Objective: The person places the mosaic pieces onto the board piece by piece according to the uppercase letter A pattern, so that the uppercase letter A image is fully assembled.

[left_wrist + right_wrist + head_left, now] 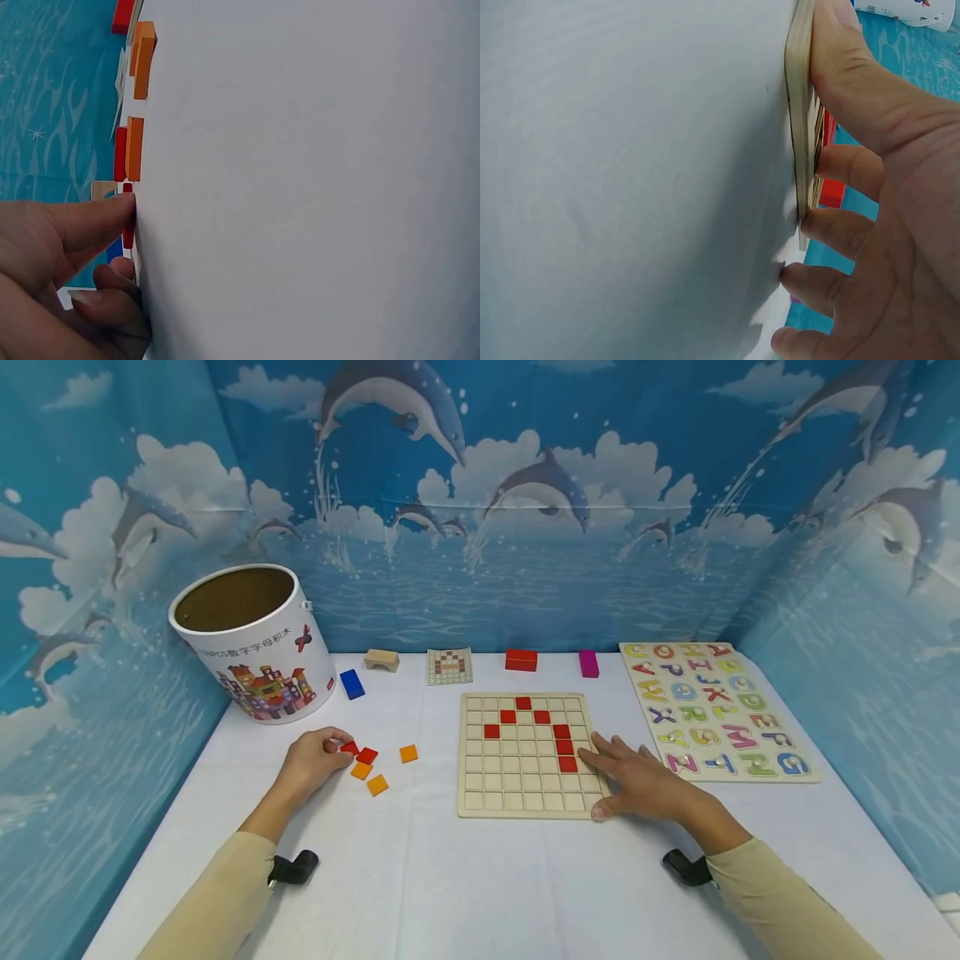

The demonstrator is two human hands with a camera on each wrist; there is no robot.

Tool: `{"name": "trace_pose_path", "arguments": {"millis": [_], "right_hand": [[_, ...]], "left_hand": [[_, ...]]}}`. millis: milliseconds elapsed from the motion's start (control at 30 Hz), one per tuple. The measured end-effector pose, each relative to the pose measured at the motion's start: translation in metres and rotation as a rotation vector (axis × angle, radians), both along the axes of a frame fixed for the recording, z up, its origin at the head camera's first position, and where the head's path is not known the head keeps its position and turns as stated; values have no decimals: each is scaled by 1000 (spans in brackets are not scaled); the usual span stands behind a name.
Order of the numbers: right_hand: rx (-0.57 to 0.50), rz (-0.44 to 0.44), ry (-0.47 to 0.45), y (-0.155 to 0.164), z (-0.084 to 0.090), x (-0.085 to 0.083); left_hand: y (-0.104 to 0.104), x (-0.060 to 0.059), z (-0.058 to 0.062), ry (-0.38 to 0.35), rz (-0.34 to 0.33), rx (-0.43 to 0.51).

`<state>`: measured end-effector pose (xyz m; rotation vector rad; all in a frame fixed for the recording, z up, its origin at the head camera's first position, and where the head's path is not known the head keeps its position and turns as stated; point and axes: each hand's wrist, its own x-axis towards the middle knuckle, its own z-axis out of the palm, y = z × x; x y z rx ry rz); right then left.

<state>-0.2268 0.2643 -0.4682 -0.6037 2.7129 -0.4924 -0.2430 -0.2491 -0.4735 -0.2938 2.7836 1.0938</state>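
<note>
White cardboard tub (255, 643) stands far left on the white table (420, 877). Left hand (311, 760) pinches a small red square tile (349, 747), thumb and fingers curled on it, next to loose red and orange tiles (377, 784). Wooden grid board (525, 756) at centre carries red tiles. Right hand (637, 781) lies flat on the board's right edge, fingers spread. Alphabet puzzle board (716, 710) far right.
</note>
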Motion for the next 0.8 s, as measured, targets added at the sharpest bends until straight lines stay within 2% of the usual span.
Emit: {"name": "trace_pose_path", "arguments": {"millis": [267,533,800], "right_hand": [[4,2,-2,1,0,0],[-4,11,-5,2,0,0],[-5,19,6,2,-1,0]], "left_hand": [[4,-1,-2,16,-3,-35],[3,-1,-3,7,-2,-25],[3,1,-3,47,36,1]]}}
